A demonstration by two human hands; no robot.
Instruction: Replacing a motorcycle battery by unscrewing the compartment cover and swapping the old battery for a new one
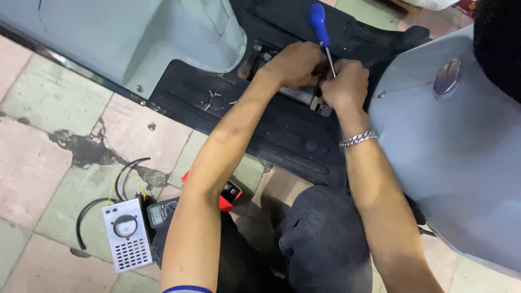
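A blue-handled screwdriver (324,39) is held upright between the two hands, its handle rising above the fingers and its metal shaft passing down beside the right hand (345,84). The fingers of the right hand are curled narrow around the shaft and around small parts beneath, which are too hidden to be told. The left hand (293,64) is pressed just beside the right, its fingers bent tight over something at the same spot; what is gripped cannot be told. Both hands are set over an opening in the black footboard (282,135) of a grey scooter (461,163). A silver chain bracelet (358,139) is worn on the right wrist. Well below the fingers, on the tiled floor (38,146), a white metal box with a round dial (127,235) is seen, with a dark multimeter (161,211) just beside it and black cables (103,203) looped around.
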